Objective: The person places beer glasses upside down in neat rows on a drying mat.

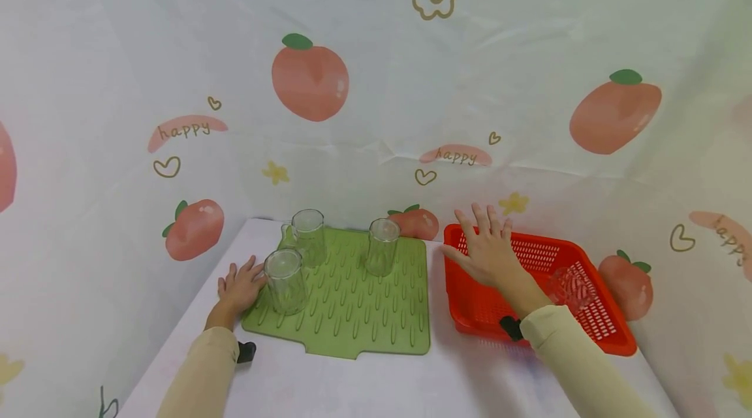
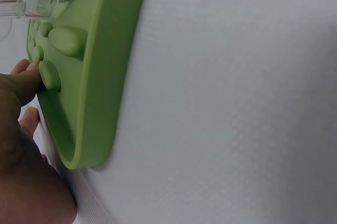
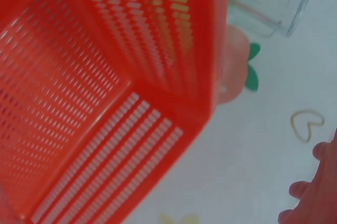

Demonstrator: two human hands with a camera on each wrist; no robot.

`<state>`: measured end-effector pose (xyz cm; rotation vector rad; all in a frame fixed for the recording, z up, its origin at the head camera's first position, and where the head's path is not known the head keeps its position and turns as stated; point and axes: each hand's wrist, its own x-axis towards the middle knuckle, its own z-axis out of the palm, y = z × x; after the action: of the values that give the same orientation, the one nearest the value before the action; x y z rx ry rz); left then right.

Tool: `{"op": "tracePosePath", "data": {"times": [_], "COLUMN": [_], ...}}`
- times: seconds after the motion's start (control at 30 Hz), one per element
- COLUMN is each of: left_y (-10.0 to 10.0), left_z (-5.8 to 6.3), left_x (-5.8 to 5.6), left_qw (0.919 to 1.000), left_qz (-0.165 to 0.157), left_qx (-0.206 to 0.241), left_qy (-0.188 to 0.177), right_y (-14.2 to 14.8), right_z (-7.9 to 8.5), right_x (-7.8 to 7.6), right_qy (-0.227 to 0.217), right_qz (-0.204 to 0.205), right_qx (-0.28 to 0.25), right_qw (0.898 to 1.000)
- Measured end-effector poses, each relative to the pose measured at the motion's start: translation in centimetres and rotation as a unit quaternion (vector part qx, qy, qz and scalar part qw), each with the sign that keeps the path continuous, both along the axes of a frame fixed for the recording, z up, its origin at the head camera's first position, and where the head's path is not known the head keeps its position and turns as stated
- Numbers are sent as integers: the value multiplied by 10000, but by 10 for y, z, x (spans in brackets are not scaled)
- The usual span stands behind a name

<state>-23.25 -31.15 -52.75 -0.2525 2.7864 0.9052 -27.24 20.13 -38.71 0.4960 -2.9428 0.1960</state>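
My left hand lies with fingers spread at the left edge of a green ridged drying mat. In the left wrist view a finger reaches the mat's raised edge beside a nub. Closest to that hand is a clear glass mug, standing on the mat. Behind it stands a second glass mug with its handle to the left, and a third clear glass is at the mat's back right. Over a red plastic basket, my right hand is raised with straight, spread fingers and holds nothing.
A clear glass item lies inside the basket at its right side. The white table backs onto a white cloth printed with peaches, which also rises along both sides. Each wrist carries a small black device.
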Motion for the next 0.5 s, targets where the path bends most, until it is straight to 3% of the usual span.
{"op": "tracePosePath", "data": {"times": [0.5], "left_y": [0], "left_z": [-3], "left_x": [-1], "left_qw": [9999], "left_qz": [-67], "left_qx": [-51], "left_qy": [66], "right_y": [60], "right_z": [16], "right_x": [7], "right_qy": [-312], "right_qz": [-468], "right_qx": [-112], "right_qw": [9984]}}
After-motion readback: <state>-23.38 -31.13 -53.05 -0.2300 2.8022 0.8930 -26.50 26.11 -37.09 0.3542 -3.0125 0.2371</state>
